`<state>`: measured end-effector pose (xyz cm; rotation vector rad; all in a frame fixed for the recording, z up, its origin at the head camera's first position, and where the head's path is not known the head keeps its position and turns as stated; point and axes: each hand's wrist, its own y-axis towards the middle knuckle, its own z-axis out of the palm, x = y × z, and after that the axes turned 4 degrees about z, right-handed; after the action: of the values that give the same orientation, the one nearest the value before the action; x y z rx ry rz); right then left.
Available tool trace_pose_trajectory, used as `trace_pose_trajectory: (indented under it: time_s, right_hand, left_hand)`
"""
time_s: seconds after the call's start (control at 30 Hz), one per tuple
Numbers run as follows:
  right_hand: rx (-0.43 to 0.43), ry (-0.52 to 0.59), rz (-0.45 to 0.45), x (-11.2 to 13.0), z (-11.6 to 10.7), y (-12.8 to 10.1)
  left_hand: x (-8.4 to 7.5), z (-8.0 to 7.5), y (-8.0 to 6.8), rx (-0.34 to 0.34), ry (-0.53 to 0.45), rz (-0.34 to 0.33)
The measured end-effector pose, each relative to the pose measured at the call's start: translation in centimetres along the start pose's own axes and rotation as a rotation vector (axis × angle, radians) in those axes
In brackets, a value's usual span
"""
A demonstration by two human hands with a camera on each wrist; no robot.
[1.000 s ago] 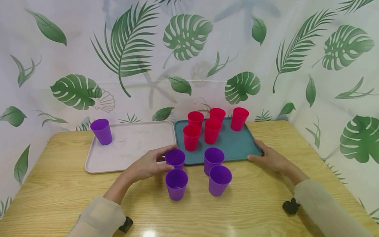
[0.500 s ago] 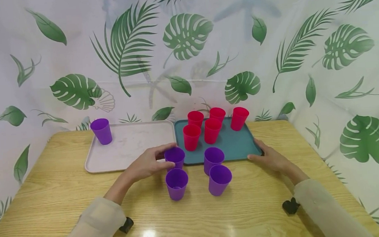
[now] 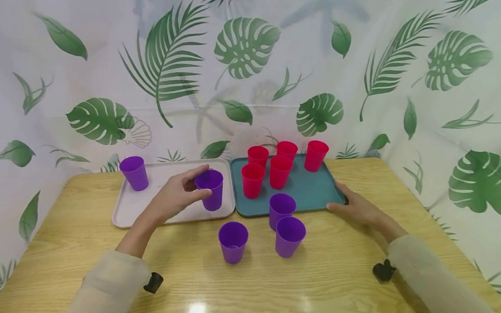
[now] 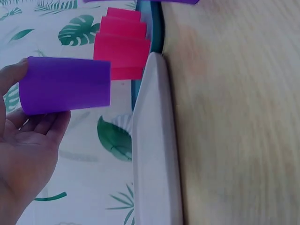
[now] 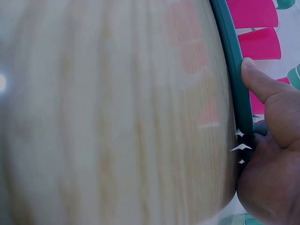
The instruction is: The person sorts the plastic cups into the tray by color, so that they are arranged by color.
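Note:
My left hand (image 3: 191, 187) grips a purple cup (image 3: 210, 189) by its side and holds it upright just over the near right part of the pale tray (image 3: 166, 203). In the left wrist view the purple cup (image 4: 65, 84) sits between thumb and fingers (image 4: 44, 126), beside the pale tray's rim (image 4: 152, 140). My right hand (image 3: 346, 203) rests on the table against the near right corner of the teal tray (image 3: 311, 188). Its thumb (image 5: 255, 86) lies on the teal rim (image 5: 233, 70).
Another purple cup (image 3: 134, 173) stands at the pale tray's far left corner. Several red cups (image 3: 280, 171) stand on the teal tray. Three purple cups (image 3: 233, 241) (image 3: 289, 236) (image 3: 282, 208) stand on the wooden table (image 3: 65, 247). Leaf-print cloth walls close in the back and sides.
My left hand closed on the purple cup beside the teal tray's front, lifted it and carried it left and back over the pale tray. The right hand has not moved.

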<state>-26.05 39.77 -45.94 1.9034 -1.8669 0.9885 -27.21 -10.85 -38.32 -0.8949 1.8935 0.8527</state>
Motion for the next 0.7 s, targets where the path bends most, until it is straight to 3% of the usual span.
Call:
trace_pose_trajectory:
  time_s: [0.17,0.47,0.7]
  right_hand:
    - [0.004,-0.01,0.005,0.0,0.0,0.1]
    - [0.018,0.042,-0.015,0.1,0.0,0.2]
    - [0.006,0.033,-0.02,0.2,-0.1,0.0]
  left_hand:
    - [-0.2,-1.9,-0.1,-0.067,0.02,-0.037]
    - [0.0,-4.6,0.1,-0.242,0.085,-0.191]
    - [0.9,-5.8,1.1,-0.375,0.125,-0.195]
